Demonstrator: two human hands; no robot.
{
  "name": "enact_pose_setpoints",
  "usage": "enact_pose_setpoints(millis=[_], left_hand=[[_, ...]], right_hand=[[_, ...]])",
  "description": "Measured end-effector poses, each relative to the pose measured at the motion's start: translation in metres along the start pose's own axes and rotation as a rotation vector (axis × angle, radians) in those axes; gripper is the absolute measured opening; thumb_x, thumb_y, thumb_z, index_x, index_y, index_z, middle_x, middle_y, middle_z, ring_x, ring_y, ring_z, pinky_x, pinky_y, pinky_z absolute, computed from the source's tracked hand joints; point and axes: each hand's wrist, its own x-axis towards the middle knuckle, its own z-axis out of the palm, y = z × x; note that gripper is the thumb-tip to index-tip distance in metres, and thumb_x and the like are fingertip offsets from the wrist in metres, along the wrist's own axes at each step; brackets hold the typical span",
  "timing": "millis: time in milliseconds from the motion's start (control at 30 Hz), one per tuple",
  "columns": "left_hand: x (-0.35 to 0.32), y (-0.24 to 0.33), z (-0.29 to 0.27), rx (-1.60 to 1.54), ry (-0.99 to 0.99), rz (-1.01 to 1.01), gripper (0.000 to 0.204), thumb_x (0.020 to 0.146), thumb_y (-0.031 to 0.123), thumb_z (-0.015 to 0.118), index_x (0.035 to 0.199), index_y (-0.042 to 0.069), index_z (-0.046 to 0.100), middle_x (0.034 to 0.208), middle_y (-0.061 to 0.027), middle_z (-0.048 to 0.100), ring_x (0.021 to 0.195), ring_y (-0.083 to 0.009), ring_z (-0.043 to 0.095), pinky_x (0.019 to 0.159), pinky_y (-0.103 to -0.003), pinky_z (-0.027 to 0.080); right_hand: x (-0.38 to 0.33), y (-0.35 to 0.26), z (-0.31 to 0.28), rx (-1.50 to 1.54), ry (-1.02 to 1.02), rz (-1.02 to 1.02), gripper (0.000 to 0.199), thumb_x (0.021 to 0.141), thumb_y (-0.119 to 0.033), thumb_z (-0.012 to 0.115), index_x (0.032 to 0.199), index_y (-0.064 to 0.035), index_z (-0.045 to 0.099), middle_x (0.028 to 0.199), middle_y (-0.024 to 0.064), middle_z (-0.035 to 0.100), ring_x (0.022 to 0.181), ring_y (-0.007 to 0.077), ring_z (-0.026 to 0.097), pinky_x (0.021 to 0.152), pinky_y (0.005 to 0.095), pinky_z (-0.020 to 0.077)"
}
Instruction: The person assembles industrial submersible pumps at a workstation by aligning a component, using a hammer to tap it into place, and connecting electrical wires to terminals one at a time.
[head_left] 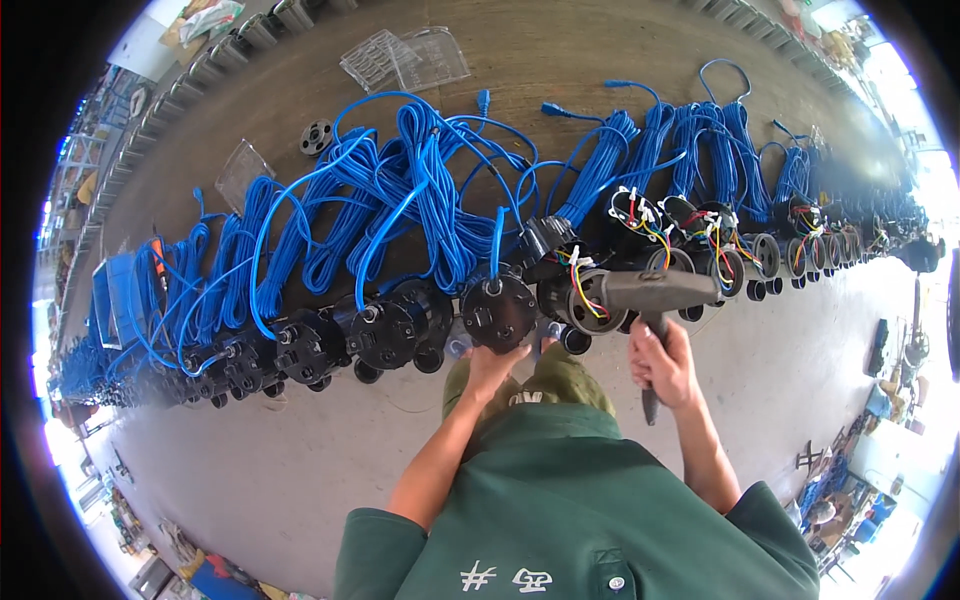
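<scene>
Nearest to us in the head view is our green shirt, filling the frame at 6 o'clock, with both bare forearms rising from it. Our left hand grips the lower edge of a round black pump housing just above centre, fingers curled under it, as far as we can tell from this angle. Our right hand, at 3 o'clock of the housing, is closed around the handle of a grey mallet, whose head lies level just beside the housing. Along the wooden bench, from 9 to 2 o'clock, runs a row of similar black units with coiled blue cables. Clear plastic trays lie at 12 o'clock.
</scene>
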Motion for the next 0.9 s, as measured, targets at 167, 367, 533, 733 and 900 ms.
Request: enact_pose_setpoints(millis=[167,367,533,733,900], left_hand=[[-0.018,-0.015,-0.044,0.326,-0.099,-0.091,0.037,0.081,0.029,0.084,0.092,-0.002,0.067,0.078,-0.0075,0.070,0.072,-0.0207,0.068,0.069,-0.038,0.055],[-0.091,0.079,-0.026,0.732,-0.112,0.227,0.025,0.091,0.021,0.079,0.098,-0.001,0.069,0.079,-0.0041,0.069,0.067,-0.0124,0.065,0.064,-0.031,0.053],[-0.115,0.240,0.039,0.436,-0.320,0.618,0.019,0.093,0.016,0.075,0.098,-0.002,0.068,0.083,-0.0045,0.070,0.074,-0.0116,0.062,0.070,-0.028,0.051],[0.004,0.319,0.085,0.954,-0.172,0.670,0.032,0.091,0.027,0.072,0.106,-0.002,0.071,0.097,-0.0169,0.072,0.090,-0.0259,0.069,0.080,-0.039,0.055],[0.072,0.311,0.110,1.657,-0.156,0.091,0.054,0.082,0.030,0.077,0.129,0.004,0.070,0.144,-0.0223,0.058,0.131,-0.0371,0.059,0.108,-0.045,0.051]], right_hand=[[-0.009,0.015,-0.003,-0.074,0.027,0.018,0.026,0.106,-0.029,0.061,0.096,-0.0072,0.051,0.069,-0.0040,0.043,0.054,0.0036,0.038,0.046,0.0220,0.0351],[-0.035,0.027,-0.017,-0.274,0.214,-0.073,0.018,0.100,-0.018,0.064,0.093,-0.0038,0.057,0.066,-0.0019,0.050,0.056,0.0051,0.043,0.048,0.0249,0.0361],[-0.042,-0.019,-0.072,-0.892,0.646,-0.370,0.021,0.086,-0.015,0.079,0.091,-0.0009,0.065,0.064,0.0110,0.061,0.056,0.0200,0.059,0.057,0.0350,0.0467],[-0.028,-0.052,-0.192,-1.284,0.761,-0.439,0.033,0.079,-0.028,0.087,0.099,-0.0079,0.071,0.081,0.0111,0.073,0.074,0.0309,0.071,0.068,0.0396,0.0549],[0.013,-0.045,-0.254,-1.242,0.425,-0.504,0.042,0.070,-0.027,0.092,0.101,-0.0077,0.070,0.082,0.0098,0.073,0.078,0.0279,0.072,0.071,0.0377,0.0559]])
